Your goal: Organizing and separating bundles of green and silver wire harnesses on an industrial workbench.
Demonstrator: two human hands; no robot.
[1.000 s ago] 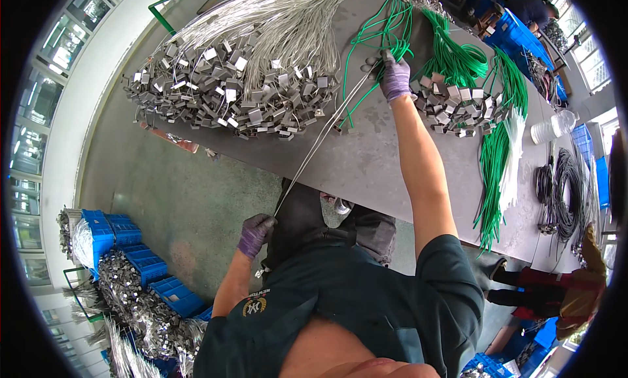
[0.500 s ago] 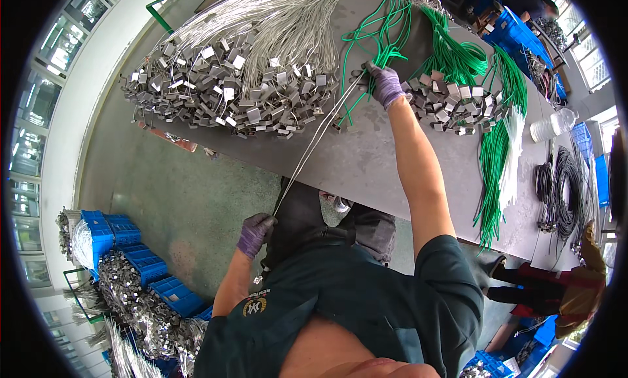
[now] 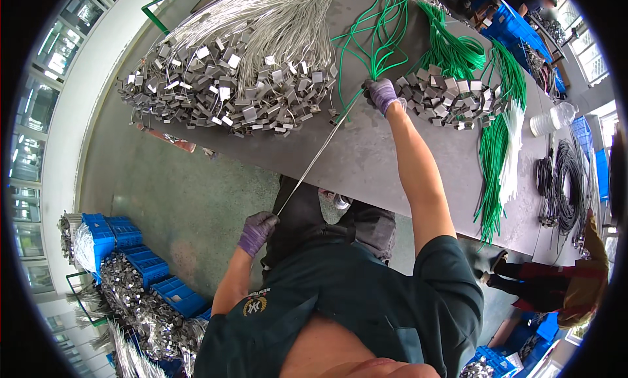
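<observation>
Thin white wires (image 3: 313,161) stretch taut and close together between my hands, crossing the table's front edge. My left hand (image 3: 257,231), in a grey and purple glove, is closed on their near end beside my thigh. Over the table, my right hand (image 3: 381,95), gloved alike, is closed around their far end. A loose bunch of green cables (image 3: 377,53) runs into that same grip and fans out beyond it. Left of it lies a big heap of silver metal pieces (image 3: 245,103) with long pale wires (image 3: 288,25). My fingers hide where wires and cables meet.
Right of my hand lie more metal pieces (image 3: 451,97), green cable bundles (image 3: 451,48), a white bundle (image 3: 511,142), a clear plastic jug (image 3: 551,120) and black coils (image 3: 568,182). Blue crates (image 3: 176,296) stand on the floor at left. Another person (image 3: 556,283) stands at right.
My right hand has come slightly nearer to me. The white wires, loosely spread before, now run together in one tight line. The green cables now trail straighter from my right hand.
</observation>
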